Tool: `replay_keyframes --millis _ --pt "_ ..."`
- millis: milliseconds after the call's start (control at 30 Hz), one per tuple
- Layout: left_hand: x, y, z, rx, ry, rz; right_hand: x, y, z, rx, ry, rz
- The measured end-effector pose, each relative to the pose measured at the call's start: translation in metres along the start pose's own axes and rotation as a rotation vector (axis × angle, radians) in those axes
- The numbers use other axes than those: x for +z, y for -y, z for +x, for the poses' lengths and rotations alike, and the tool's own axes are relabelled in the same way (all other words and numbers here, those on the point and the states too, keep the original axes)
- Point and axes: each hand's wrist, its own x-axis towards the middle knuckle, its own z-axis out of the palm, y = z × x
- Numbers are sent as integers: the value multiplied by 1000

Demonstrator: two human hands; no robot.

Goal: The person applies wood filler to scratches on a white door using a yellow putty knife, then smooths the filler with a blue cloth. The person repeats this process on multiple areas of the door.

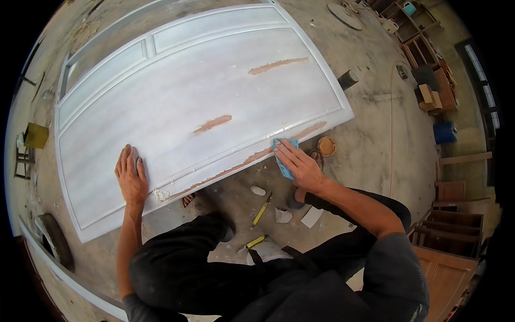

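Observation:
A large white-painted panel point(161, 107) with raised mouldings lies in front of me, brown patches showing on its face and along its near edge. My right hand point(298, 165) presses a folded blue sheet of sandpaper point(285, 167) against that near edge, at the right end of a long brown streak. Toward the left, my left hand point(131, 174) rests flat on the panel, fingers stretched out and thumb apart. White crumbs point(160, 195) are heaped on the edge just right of my left wrist.
An open round tin of brown paste point(326, 145) stands right of my right hand. Below the panel lie a yellow utility knife point(261, 210), another yellow tool point(252, 243) and a white card point(311, 217). A dark cylinder point(348, 80) is by the panel's right side; a tyre point(53, 241) is at left.

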Motion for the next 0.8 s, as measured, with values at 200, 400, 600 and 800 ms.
replay_keyframes --millis 200,400,600,800 --pt "-2 0 1 -9 18 -9 35 60 40 57 -73 47" --pt "-4 8 -3 -31 20 13 22 16 34 -83 -4 -41" --pt "-1 -6 4 -13 8 -36 54 92 67 -115 -84 81" --pt "-8 4 -4 -33 9 -13 26 59 65 -206 29 64"
